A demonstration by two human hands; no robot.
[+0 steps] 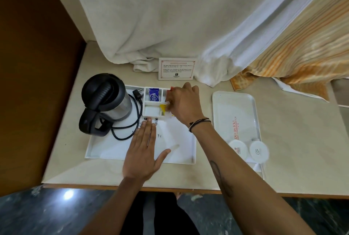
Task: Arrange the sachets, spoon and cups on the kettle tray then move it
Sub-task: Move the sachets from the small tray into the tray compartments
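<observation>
Head view: right hand [184, 103] is pinching yellow paper sachets [162, 108] into the white divided organiser [151, 110] at the white kettle tray's [139, 152] far edge; left hand [142, 151], fingers released, is lying flat bracing it. Best seating sachets upright within one compartment. Two lidded white cups [248, 151] are waiting on the bench's right-side tray.

The kettle [105, 100] is standing on the left part of the kettle tray [105, 148]. The compartment box [154, 105] is sitting at the tray's far side, right of the kettle, holding sachets [153, 94]. A second tray [236, 121] is lying well to the right, carrying two lidded cups [248, 151] at its near end.
</observation>
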